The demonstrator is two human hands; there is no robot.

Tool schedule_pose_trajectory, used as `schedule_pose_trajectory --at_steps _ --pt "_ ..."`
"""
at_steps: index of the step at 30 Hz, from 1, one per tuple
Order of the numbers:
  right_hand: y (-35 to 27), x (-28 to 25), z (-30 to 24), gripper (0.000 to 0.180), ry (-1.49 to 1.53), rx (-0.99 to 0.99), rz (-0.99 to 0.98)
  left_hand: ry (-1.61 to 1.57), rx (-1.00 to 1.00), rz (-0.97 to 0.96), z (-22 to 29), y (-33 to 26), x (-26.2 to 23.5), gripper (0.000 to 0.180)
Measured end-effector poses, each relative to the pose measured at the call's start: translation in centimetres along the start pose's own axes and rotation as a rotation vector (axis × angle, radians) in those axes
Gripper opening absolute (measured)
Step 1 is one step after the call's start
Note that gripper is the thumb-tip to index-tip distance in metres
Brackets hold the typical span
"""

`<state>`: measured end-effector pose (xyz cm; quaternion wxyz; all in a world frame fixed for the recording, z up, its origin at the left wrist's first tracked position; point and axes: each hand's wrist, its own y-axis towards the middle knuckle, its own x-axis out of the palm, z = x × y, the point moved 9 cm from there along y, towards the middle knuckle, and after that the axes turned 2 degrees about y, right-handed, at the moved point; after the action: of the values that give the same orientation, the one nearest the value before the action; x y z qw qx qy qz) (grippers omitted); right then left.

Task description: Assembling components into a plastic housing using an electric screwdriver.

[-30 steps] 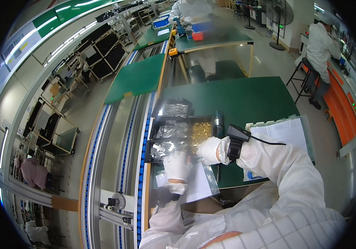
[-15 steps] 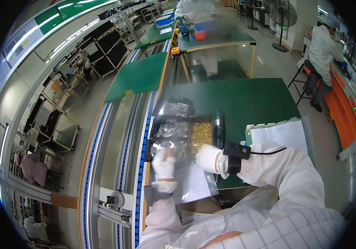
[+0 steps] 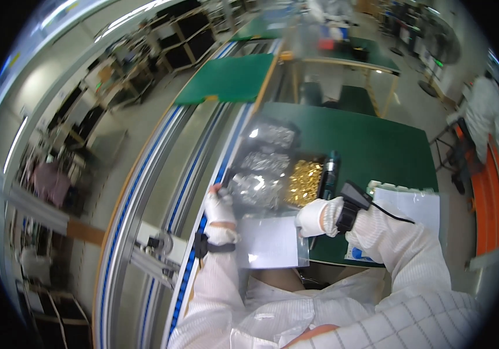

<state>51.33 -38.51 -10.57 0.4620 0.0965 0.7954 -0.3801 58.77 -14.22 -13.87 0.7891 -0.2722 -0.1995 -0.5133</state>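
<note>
My left hand [image 3: 219, 207], in a white glove with bare fingertips, is at the table's left edge beside the conveyor. Its fingers are bent together; whatever they may hold is too small to make out. My right hand [image 3: 313, 218], gloved in white, is closed above the right edge of a white paper sheet [image 3: 268, 243]. Its grip is hidden. Just beyond the hands are a bin of clear-bagged silvery parts [image 3: 256, 191] and a bin of gold-coloured metal parts [image 3: 306, 181]. A dark cylindrical power screwdriver [image 3: 331, 170] lies right of the gold parts.
Two more bins of silvery parts [image 3: 266, 161] stand farther back. A conveyor [image 3: 162, 168] with blue rollers runs along the left, bearing a green board [image 3: 226, 79]. Papers [image 3: 409, 209] lie at right on the green table [image 3: 383, 145]. Co-workers are in the background.
My left hand has drawn back from the nearest silvery bin to the table's left edge. My right hand stays near the paper, still closed. The whole view has shifted and tilted.
</note>
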Motion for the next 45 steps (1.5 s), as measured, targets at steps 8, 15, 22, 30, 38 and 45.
schedule_pose_trajectory --at_steps 8,15,22,30,38,45 --pt "-0.7 -1.1 -0.9 0.037 -0.023 0.074 -0.065 0.270 0.086 0.085 0.8 -1.7 1.1 0.030" --pt "-0.9 -1.3 -0.8 0.037 -0.013 0.068 -0.044 0.672 0.189 -0.096 0.2 -3.5 4.2 0.030" --pt "-0.9 -0.8 -0.6 0.038 0.012 0.093 -0.110 1.587 0.691 -0.190 0.8 -7.1 8.7 0.016" --pt "-0.7 -0.5 -0.3 0.030 0.004 0.005 0.002 1.517 0.645 -0.192 1.1 -7.3 8.9 0.016" --pt "-0.3 0.2 0.2 0.031 0.019 0.011 -0.004 1.504 0.500 -0.163 1.1 -6.4 7.7 0.019" --pt "0.3 0.9 0.8 0.032 0.003 0.026 -0.011 1.494 0.451 -0.145 0.7 -5.3 6.7 0.022"
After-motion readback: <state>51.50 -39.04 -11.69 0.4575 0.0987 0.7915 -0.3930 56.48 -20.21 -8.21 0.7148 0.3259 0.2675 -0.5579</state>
